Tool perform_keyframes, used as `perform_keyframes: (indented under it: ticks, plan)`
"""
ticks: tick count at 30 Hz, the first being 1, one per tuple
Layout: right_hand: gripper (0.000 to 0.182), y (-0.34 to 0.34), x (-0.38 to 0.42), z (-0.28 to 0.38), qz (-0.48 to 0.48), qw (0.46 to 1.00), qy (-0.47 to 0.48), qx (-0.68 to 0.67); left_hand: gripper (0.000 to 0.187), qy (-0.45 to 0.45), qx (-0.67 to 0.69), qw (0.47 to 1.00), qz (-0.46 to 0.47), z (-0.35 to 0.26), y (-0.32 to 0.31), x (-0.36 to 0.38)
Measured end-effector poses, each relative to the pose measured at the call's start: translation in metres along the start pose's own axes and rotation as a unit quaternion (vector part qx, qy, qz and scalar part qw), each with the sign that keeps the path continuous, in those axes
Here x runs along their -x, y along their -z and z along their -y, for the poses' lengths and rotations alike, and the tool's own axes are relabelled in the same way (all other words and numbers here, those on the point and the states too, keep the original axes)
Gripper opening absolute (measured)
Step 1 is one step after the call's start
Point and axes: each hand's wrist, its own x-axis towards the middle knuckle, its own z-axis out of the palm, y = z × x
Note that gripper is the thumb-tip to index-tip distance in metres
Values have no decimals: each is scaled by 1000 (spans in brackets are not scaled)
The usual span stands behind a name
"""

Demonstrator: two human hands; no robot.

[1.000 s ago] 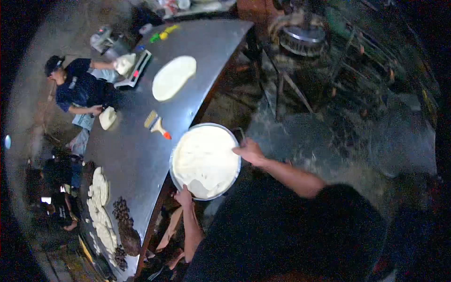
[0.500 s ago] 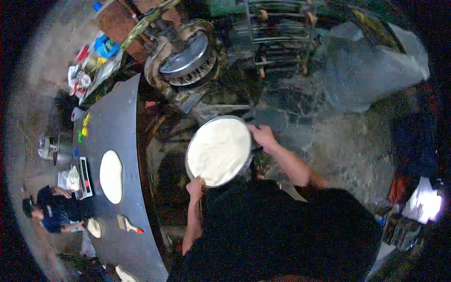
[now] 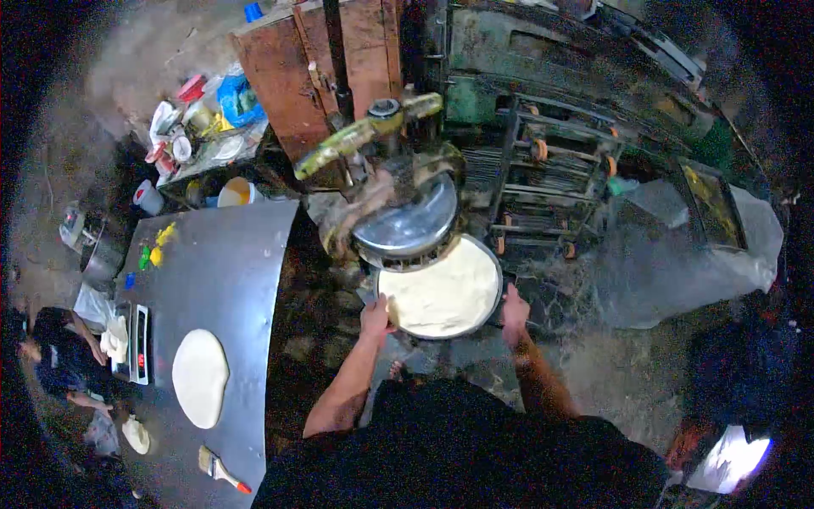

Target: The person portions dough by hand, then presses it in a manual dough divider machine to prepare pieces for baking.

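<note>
A round metal pan (image 3: 497,312) full of flattened pale dough (image 3: 441,290) is between my two hands. My left hand (image 3: 376,317) is closed on its left edge, thumb near the dough. On the opposite edge, my right hand (image 3: 515,312) grips the rim. The pan's far part reaches under the shiny round head of a dough press (image 3: 411,222), which hides that end of the dough. A lever with worn yellow-green paint (image 3: 369,136) tops the press.
The metal table (image 3: 242,280) on the left bears an oval dough slab (image 3: 200,378), a brush (image 3: 222,469) and a scale (image 3: 142,343). A co-worker (image 3: 64,356) stands beyond it. A wheeled rack (image 3: 551,182) and plastic sheeting (image 3: 678,263) occupy the right.
The pan has moved forward and right, from beside the table to the press, its far edge now under the press head. My view has turned, and both hands still hold the pan.
</note>
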Motion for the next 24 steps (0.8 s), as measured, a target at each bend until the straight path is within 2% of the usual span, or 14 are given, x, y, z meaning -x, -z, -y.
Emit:
perform_keyframes:
  ticks: [1, 3, 4, 8, 9, 11, 14, 15, 16, 17, 18, 19, 20, 24]
  plan:
    - [47, -25, 12, 9, 10, 999, -2, -47, 51, -12, -97, 995, -23, -31, 1, 7]
    - [48, -56, 24, 35, 122, 979, -118, -112, 32, -463, -102, 869, -144, -84, 14, -7]
    - [49, -62, 26, 46, 218, 939, -232, -128, 21, -526, 9, 836, -158, -132, 20, 5]
    - [53, -123, 33, 46, 386, 905, -175, -21, 34, -664, -284, 623, -300, -323, 40, 81]
    - [48, -142, 18, 6, 480, 867, -126, -53, 34, -663, -285, 623, -303, -338, 45, 75]
    - [38, -165, -15, -24, 609, 780, -131, 55, 63, -369, -656, 653, -86, -371, 41, 50]
    - [30, -99, 10, 104, 591, 704, 37, 392, 56, -407, -626, 649, -145, -364, 29, 38]
    - [30, -92, -14, 124, 685, 609, 157, 368, 54, -327, -629, 686, -162, -362, 22, 43]
    - [29, -73, 2, 206, 683, 610, 177, 361, 54, -243, -633, 713, -180, -361, 16, 52]
    - [31, -51, 21, 292, 680, 612, 197, 354, 59, -414, -585, 676, -171, -342, 44, 5]
    - [29, -73, 7, 327, 664, 564, 355, 341, 65, -563, -587, 516, -268, -333, 58, -8]
    - [28, -95, -8, 361, 606, 518, 511, 323, 64, -390, -642, 624, -217, -345, 47, 22]
    - [22, -83, 25, 424, 587, 596, 527, 151, 61, -282, -664, 655, -224, -352, 34, 43]
    - [42, -67, 124, 601, 277, 529, 795, -105, 56, -349, -609, 659, -268, -342, 48, 48]
